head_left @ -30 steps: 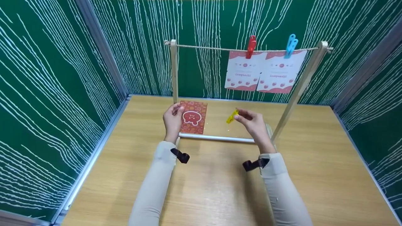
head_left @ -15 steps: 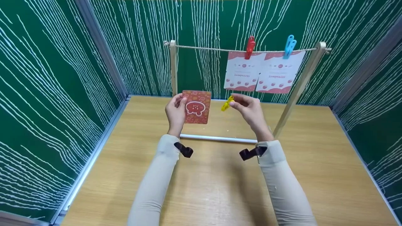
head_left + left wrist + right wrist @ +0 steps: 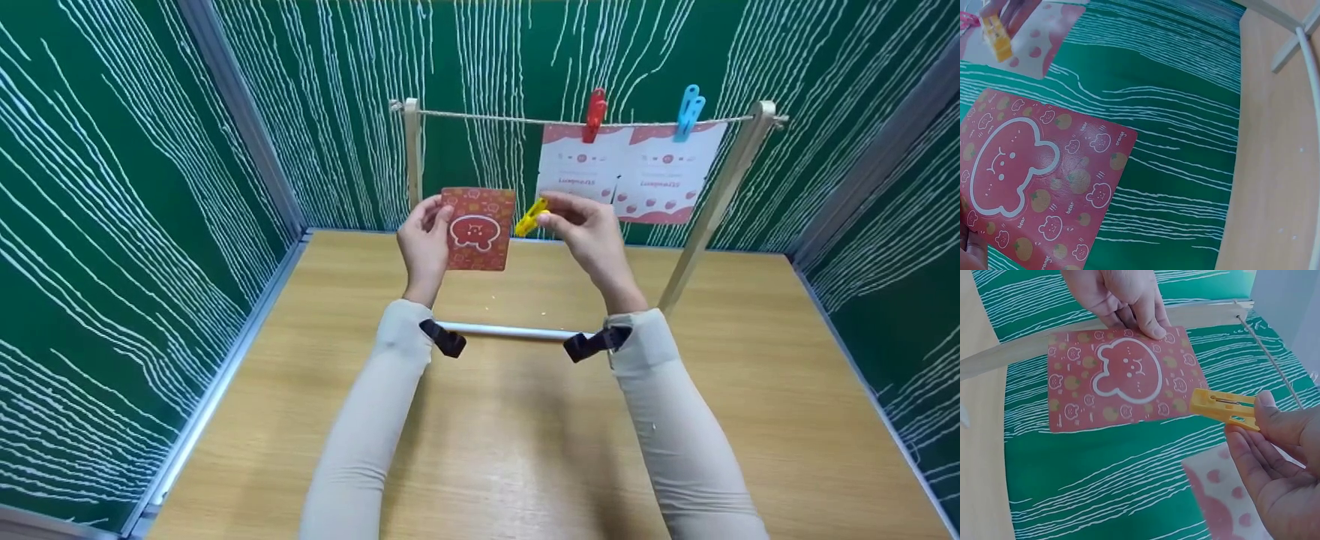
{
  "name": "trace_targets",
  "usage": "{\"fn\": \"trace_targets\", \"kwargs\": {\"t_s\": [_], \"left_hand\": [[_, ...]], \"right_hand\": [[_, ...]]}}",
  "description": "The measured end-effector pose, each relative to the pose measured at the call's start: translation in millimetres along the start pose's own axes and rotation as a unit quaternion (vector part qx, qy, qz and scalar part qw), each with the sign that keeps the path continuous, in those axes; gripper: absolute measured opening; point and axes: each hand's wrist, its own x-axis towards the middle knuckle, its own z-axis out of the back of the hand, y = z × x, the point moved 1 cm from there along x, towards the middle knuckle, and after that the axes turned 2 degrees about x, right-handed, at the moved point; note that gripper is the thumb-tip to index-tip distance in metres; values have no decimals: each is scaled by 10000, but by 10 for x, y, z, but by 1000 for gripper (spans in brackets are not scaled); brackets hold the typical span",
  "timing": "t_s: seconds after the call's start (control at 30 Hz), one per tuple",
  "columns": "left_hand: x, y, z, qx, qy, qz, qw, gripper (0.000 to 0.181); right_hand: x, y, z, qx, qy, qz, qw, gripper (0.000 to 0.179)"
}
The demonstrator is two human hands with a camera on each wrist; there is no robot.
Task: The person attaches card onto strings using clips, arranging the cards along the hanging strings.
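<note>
My left hand (image 3: 424, 240) pinches a red card (image 3: 480, 229) by its left edge, thumb on the front. A bear face in white outline, upside down in the head view, fills the card's middle. My right hand (image 3: 589, 236) holds a yellow clothespin (image 3: 531, 217) by its handle ends between thumb and fingers. In the right wrist view the clothespin's (image 3: 1221, 405) nose overlaps the card's (image 3: 1123, 379) corner. Both things are in the air, below a string (image 3: 495, 117) tied between two wooden posts.
A red clothespin (image 3: 595, 115) and a blue clothespin (image 3: 689, 112) hold two white-and-pink cards (image 3: 667, 169) on the string's right half. The right post (image 3: 712, 210) stands beyond my right wrist. A white bar (image 3: 517, 330) runs low between the posts, above the wooden table (image 3: 495, 442).
Both hands have risen from low near the table toward the string. The red card and the yellow clothespin came up with them, and the clothespin moved left, closer to the card.
</note>
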Motion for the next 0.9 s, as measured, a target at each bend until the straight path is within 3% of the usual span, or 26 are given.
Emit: {"fn": "trace_targets", "kwargs": {"t_s": [0.43, 0.9], "left_hand": [[83, -298, -70, -76, 124, -248, 9996, 28], [182, -536, -134, -300, 291, -203, 9989, 32]], "right_hand": [[195, 376, -49, 228, -236, 250, 9991, 32], [358, 683, -67, 596, -743, 866, 9917, 29]]}}
